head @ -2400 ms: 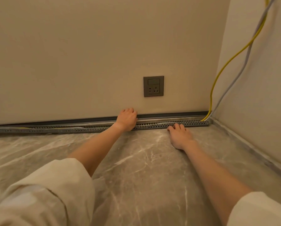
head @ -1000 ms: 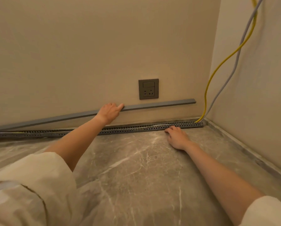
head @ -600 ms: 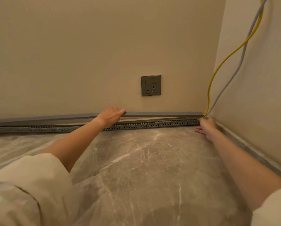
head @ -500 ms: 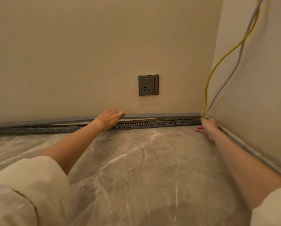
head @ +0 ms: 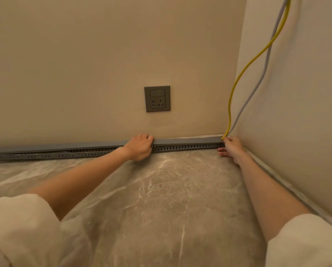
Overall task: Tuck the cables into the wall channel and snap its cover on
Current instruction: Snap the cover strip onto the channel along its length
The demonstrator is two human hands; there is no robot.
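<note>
A long grey slotted wall channel (head: 186, 148) runs along the foot of the back wall. Its flat grey cover (head: 188, 140) lies on top of it; right of my left hand it sits down on the channel, left of it a gap shows. My left hand (head: 139, 147) rests over the cover near its middle, fingers curled over the top edge. My right hand (head: 231, 148) holds the channel's right end in the corner. A yellow cable (head: 244, 74) and a grey cable (head: 257, 87) drop down the right wall into that end.
A grey wall socket (head: 157, 98) sits on the back wall above the channel. The right wall (head: 296, 112) meets the floor along a pale skirting strip (head: 288, 187). The marble-patterned floor (head: 161, 199) stretches toward me between my arms.
My left hand has brought the cover down from against the wall onto the channel and now lies over it. My right hand moved from the channel's middle to its right end in the corner.
</note>
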